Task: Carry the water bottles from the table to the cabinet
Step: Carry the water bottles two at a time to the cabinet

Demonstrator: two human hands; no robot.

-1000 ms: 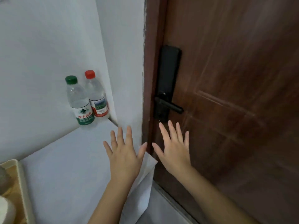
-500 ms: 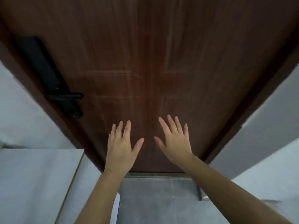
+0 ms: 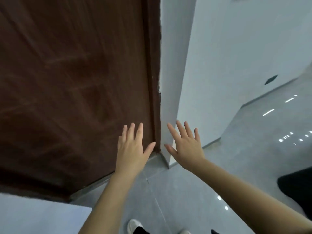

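No water bottle is in view now. My left hand is held out in front of me with its fingers straight and spread, holding nothing, in front of the brown door. My right hand is beside it, also flat and spread, empty, in front of the white wall corner. A white surface shows at the lower left corner; I cannot tell whether it is the cabinet top.
A dark brown wooden door fills the left half. A white wall corner stands right of it. Glossy grey tiled floor stretches to the right. A dark object sits at the right edge. My white shoe is below.
The view has swung to the right: the two bottles on the white surface and the door handle have left the view, and the wall corner and floor have come in. Both hands stay spread and empty.
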